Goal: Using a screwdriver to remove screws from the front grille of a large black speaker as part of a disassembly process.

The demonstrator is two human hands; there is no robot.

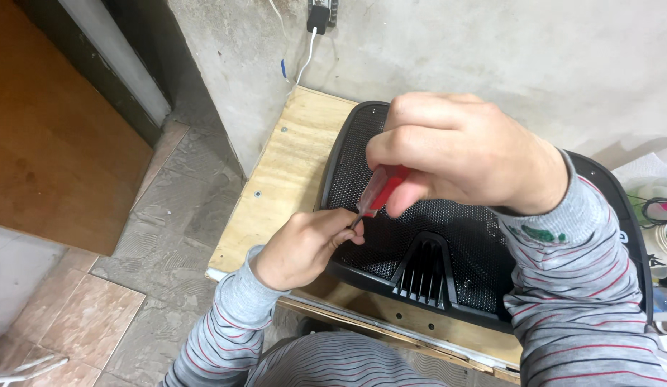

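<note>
Right hand point(462, 154) grips one red screwdriver point(380, 190); left hand point(305, 247) on one speaker grille point(462, 236).

Head camera looks steeply down, close over the workbench point(290, 165) (single view).

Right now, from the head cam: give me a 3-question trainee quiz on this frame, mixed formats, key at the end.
1. True or false: the right hand grips a screwdriver with a red handle.
2. Multiple choice: the left hand rests at the A) white cable B) edge of the black mesh grille C) floor tiles.
3. Fill in: the grille lies on a ___ board.

Key: 1 true; 2 B; 3 plywood.
</note>
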